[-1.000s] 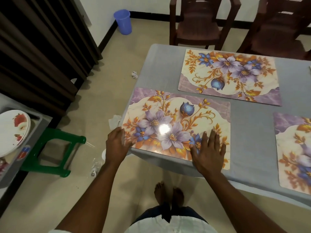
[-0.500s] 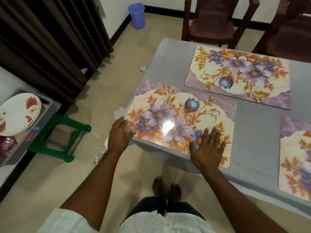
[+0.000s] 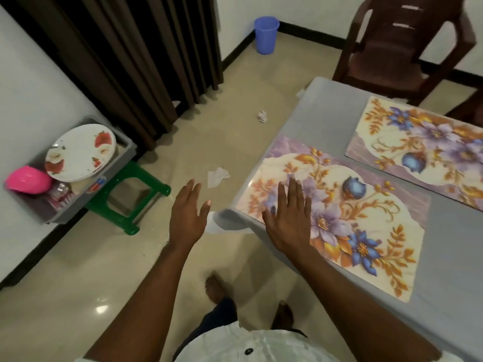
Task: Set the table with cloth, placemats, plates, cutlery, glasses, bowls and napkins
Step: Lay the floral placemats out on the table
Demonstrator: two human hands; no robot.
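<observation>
Lifted off placemat (image 3: 337, 218): both hands, left hand (image 3: 187, 216) and right hand (image 3: 288, 218), fingers spread, empty. Risk: toppling plates (image 3: 79, 152) at nine o'clock.

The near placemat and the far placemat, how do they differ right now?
The near placemat lies at the table corner with the right hand over its end; the far placemat lies by the chair with no hand on it. The near one shows whole; the far one is cut off by the frame. Both share the same floral print.

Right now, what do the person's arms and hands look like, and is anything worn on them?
Both forearms are bare. The left hand and right hand wear no gloves, rings or watch that I can see. A pale short sleeve shows at the bottom edge.
</observation>
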